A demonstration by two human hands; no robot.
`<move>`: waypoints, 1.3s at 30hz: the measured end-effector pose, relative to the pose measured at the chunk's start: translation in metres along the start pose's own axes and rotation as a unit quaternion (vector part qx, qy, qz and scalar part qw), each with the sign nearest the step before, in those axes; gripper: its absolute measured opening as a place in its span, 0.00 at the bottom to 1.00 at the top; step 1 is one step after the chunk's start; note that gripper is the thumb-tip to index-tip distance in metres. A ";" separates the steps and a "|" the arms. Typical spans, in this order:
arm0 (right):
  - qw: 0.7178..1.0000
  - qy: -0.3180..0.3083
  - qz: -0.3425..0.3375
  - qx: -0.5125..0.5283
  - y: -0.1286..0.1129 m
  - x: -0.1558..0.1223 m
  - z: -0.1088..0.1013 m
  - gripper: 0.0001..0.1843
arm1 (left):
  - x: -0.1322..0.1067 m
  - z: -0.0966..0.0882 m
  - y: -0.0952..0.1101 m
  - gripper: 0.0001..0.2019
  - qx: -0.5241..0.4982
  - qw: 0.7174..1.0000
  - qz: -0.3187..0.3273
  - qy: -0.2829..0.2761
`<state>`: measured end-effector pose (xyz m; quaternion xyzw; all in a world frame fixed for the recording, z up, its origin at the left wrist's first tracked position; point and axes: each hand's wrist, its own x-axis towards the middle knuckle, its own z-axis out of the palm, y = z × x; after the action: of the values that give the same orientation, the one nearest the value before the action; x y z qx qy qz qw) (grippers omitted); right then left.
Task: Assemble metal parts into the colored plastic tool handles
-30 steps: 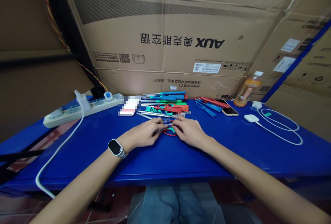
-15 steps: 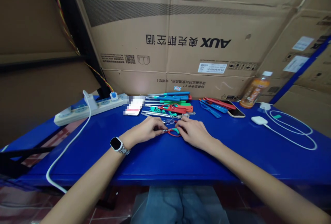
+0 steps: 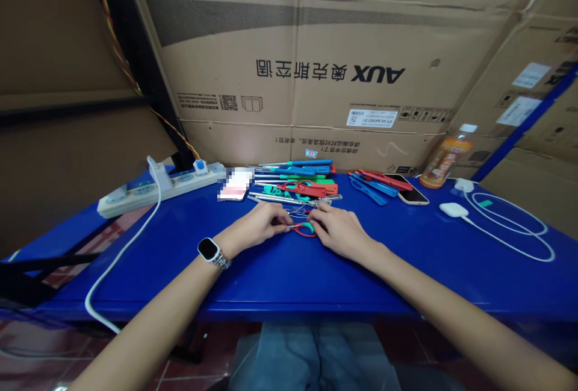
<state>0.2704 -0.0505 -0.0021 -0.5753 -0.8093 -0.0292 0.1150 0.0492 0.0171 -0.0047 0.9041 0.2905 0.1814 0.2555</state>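
Observation:
Small scissors with red and green handle loops are held low over the blue table, between my hands. My left hand, a watch on its wrist, pinches the blade end. At the loops, my right hand has its fingers closed on the handle side; its fingertips are partly hidden. Just beyond my fingers lie thin metal rods and a clear-handled screwdriver. Behind these, red-handled scissors or cutters lie with blue-handled tools.
Red and blue tools rest partly over a phone at the right. An orange drink bottle, a white charger case and a looped cable are farther right. A power strip lies left. Cardboard stands behind the blue table.
Hardly anything differs. The view has shifted slightly, and my left wrist sits a touch farther right. Both hands stay at the scissors.

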 end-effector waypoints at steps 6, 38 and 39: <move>1.000 -0.004 0.000 -0.006 -0.001 0.000 -0.001 0.13 | 0.001 0.000 -0.001 0.07 0.017 1.000 0.005 -0.002; 0.999 0.006 0.023 0.022 -0.006 0.003 0.000 0.13 | 0.000 0.000 -0.001 0.09 -0.009 1.000 -0.004 0.010; 0.999 0.005 0.025 0.027 -0.007 0.003 0.000 0.13 | 0.000 -0.001 -0.001 0.09 0.004 1.000 0.001 0.003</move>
<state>0.2628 -0.0497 -0.0008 -0.5917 -0.7947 -0.0074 0.1351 0.0485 0.0185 -0.0046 0.9046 0.2914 0.1833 0.2513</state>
